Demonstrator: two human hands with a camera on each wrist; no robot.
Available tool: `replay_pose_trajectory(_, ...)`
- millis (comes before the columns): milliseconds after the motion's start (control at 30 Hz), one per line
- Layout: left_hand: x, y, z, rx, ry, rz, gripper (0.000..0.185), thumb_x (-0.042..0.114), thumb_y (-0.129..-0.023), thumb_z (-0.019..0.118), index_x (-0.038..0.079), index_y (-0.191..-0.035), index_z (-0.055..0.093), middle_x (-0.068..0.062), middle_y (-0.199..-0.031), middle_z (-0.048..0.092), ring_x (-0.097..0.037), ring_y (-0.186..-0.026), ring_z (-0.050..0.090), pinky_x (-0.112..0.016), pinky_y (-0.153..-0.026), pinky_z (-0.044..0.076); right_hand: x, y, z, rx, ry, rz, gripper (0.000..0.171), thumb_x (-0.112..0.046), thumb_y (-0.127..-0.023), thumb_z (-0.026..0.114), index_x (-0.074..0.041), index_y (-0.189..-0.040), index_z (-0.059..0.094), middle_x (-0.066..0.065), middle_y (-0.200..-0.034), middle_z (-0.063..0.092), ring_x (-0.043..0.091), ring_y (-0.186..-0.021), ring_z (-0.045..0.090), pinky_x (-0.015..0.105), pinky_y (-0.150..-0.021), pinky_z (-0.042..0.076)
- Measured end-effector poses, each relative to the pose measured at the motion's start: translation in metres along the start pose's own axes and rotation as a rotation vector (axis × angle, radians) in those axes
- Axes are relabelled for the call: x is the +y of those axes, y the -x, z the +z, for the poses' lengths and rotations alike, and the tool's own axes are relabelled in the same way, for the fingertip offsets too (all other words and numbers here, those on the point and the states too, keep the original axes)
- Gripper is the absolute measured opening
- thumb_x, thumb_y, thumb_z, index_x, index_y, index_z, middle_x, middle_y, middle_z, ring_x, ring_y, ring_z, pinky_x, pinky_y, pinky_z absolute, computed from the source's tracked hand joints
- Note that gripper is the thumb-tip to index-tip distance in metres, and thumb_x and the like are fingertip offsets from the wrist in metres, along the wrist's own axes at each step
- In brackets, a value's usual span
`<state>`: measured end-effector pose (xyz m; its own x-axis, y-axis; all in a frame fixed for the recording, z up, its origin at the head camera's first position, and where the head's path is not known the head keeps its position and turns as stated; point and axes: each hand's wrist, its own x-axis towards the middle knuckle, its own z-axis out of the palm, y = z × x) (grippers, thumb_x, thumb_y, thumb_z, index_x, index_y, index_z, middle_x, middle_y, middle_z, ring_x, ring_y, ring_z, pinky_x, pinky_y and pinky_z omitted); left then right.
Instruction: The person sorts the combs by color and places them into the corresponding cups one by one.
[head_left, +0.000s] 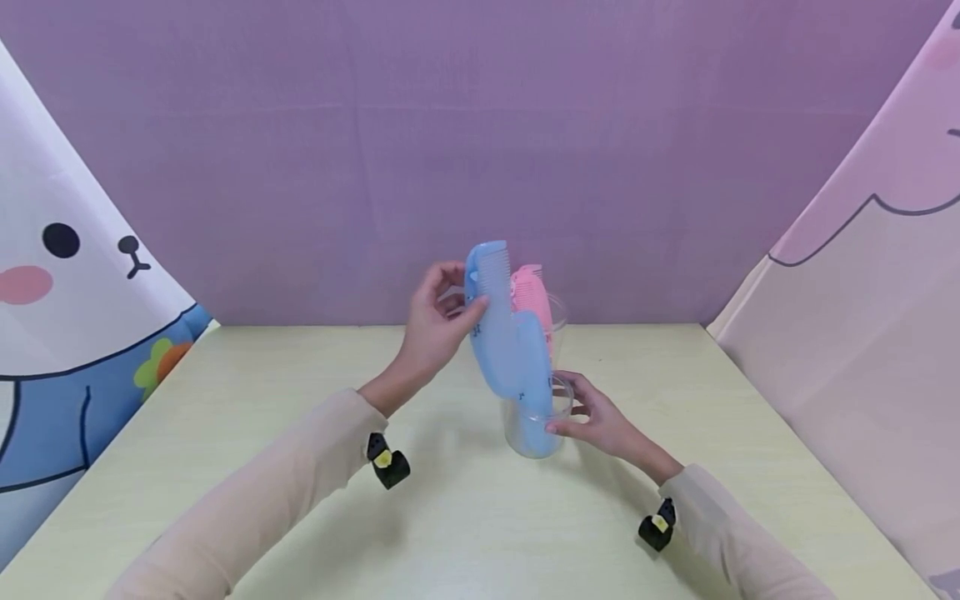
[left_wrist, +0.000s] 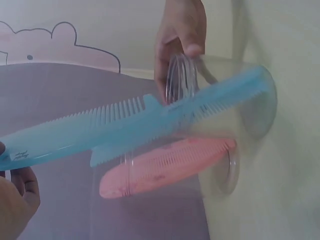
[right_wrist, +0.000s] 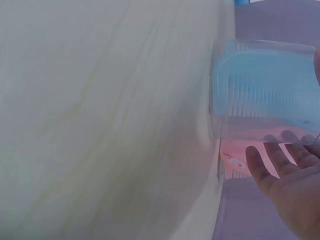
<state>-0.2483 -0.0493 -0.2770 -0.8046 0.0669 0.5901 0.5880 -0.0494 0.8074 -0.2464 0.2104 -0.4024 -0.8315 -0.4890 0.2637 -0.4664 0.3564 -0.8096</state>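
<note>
My left hand pinches a light blue comb by its upper part, thumb on the near face. This comb slants over the mouth of the nearer clear plastic cup. A second blue comb stands in that cup, its top above the rim and partly overlapped by the first. My right hand holds the cup at its side near the rim, thumb in front and fingers around the far side. Behind it, a pink comb leans in another clear cup, also seen in the left wrist view.
Both cups stand on a pale wooden table. A purple cloth hangs behind the table. Printed cartoon cloths flank it, a white and blue one at left and a pink one at right.
</note>
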Motion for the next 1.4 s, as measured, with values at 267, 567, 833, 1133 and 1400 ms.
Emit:
replay_pose_trajectory(267,0.002,-0.001,0.022,0.072,0.027,0.027,0.036,0.001,-0.083,0.061,0.001,-0.115,0.044,-0.012,-0.102,0.052,-0.022,-0.082,0.06,-0.032,-0.075,0.055,0.0,0.0,-0.001,0.003,-0.008,-0.009,0.068,-0.014,-0.079,0.07,-0.008,-0.136,0.034,0.018,-0.135,0.043,0.038,-0.123,0.043,0.046,-0.087,0.046)
replay_pose_trajectory(567,0.01,0.013,0.041,0.072,0.006,-0.021,0.035,-0.002,-0.084,0.058,-0.004,-0.115,0.043,-0.018,-0.106,0.052,-0.023,-0.084,0.058,-0.031,-0.075,0.054,0.001,0.0,-0.001,-0.004,-0.006,0.011,0.068,-0.014,-0.08,0.069,-0.007,-0.136,0.032,0.018,-0.136,0.042,0.038,-0.12,0.046,0.045,-0.088,0.047)
replay_pose_trajectory(833,0.004,0.026,0.048,0.059,-0.011,-0.064,0.033,0.0,-0.085,0.059,-0.003,-0.115,0.044,-0.019,-0.108,0.052,-0.03,-0.092,0.059,-0.033,-0.075,0.055,0.0,0.0,-0.001,0.003,-0.003,0.019,0.069,-0.015,-0.08,0.07,-0.008,-0.137,0.032,0.017,-0.135,0.043,0.036,-0.119,0.045,0.045,-0.089,0.047)
replay_pose_trajectory(1133,-0.007,0.038,0.054,0.048,-0.043,-0.081,0.033,0.001,-0.085,0.059,-0.004,-0.114,0.044,-0.02,-0.108,0.052,-0.033,-0.094,0.06,-0.04,-0.079,0.054,0.0,0.0,0.0,0.006,-0.002,0.024,0.07,-0.016,-0.08,0.07,-0.008,-0.137,0.032,0.018,-0.136,0.042,0.038,-0.122,0.043,0.048,-0.089,0.046)
replay_pose_trajectory(1400,-0.008,0.044,0.056,0.043,-0.078,-0.116,0.034,0.001,-0.085,0.06,-0.003,-0.115,0.044,-0.019,-0.108,0.053,-0.033,-0.096,0.06,-0.039,-0.079,0.054,0.001,0.0,0.0,0.007,-0.008,0.014,0.069,-0.015,-0.08,0.07,-0.009,-0.137,0.033,0.017,-0.136,0.042,0.038,-0.122,0.043,0.044,-0.088,0.046)
